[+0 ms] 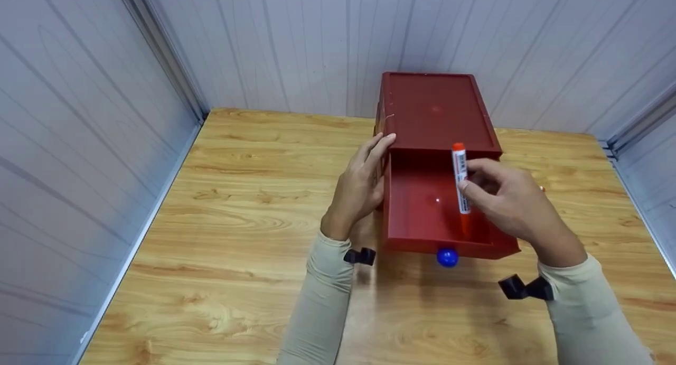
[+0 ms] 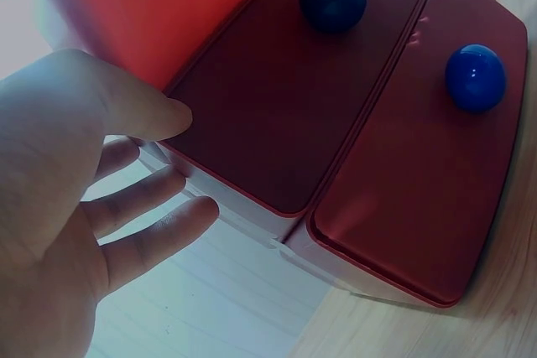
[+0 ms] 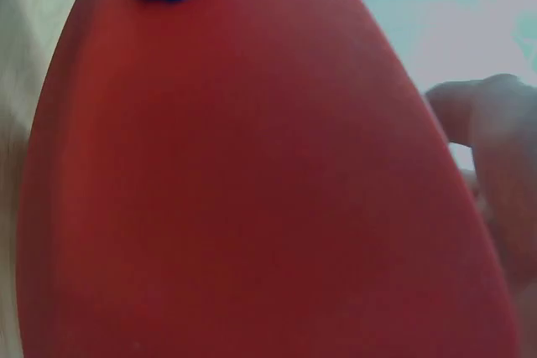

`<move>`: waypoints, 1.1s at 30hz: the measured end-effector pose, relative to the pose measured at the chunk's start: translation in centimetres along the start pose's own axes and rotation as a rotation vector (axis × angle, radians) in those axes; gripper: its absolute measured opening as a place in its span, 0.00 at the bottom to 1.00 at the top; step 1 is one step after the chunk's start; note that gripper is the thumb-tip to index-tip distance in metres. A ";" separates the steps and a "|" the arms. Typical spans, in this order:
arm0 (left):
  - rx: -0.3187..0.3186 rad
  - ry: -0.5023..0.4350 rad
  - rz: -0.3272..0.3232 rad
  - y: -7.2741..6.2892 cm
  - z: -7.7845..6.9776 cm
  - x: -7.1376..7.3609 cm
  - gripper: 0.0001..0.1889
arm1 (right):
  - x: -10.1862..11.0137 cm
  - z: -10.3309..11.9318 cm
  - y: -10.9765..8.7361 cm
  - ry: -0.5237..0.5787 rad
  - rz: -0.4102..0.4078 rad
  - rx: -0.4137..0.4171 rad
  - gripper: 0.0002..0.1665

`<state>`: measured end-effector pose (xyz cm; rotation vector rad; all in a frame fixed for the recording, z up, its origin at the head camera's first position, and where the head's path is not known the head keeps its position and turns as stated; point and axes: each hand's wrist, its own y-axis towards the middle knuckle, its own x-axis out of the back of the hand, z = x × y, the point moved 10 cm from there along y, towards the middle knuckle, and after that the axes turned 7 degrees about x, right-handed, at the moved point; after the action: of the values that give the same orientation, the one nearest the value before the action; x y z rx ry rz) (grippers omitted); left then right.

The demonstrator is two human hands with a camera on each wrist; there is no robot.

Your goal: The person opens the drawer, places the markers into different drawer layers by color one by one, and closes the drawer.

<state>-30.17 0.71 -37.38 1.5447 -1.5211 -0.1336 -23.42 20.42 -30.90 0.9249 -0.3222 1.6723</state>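
Observation:
A red plastic drawer cabinet stands toward the back of the table, its top drawer pulled out and a blue round knob on that drawer's front. Over the drawer, my right hand pinches a marker between thumb and fingers. The marker is nearly upright, with an orange-red end up and a white printed label. My left hand rests against the cabinet's left side, fingers extended. In the left wrist view its thumb lies at the edge of a lower drawer front.
Two lower drawer fronts with blue knobs show in the left wrist view. A small white and orange thing peeks out behind my right hand on the wooden table. Pale panel walls enclose the table's back and sides.

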 end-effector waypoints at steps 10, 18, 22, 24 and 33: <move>0.000 -0.003 -0.001 0.1 0.0 0.0 0.42 | -2.4 -0.5 0.1 -0.106 0.203 -0.042 0.19; 0.017 0.001 0.014 0.0 0.1 0.0 0.40 | -3.1 -0.1 0.1 -0.136 0.235 0.018 0.14; 0.018 0.003 0.021 0.0 0.1 0.1 0.39 | -3.2 0.0 0.1 -0.166 0.224 0.046 0.13; 0.016 0.003 0.021 0.0 0.1 0.1 0.39 | -3.2 0.0 0.2 -0.180 0.217 0.053 0.13; 0.018 -0.017 0.034 0.0 0.2 0.0 0.38 | -3.0 0.1 0.0 -0.221 0.175 0.072 0.15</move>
<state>-30.33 0.61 -37.55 1.5349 -1.5644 -0.1142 -23.26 18.31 -32.97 1.1670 -0.5067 1.7525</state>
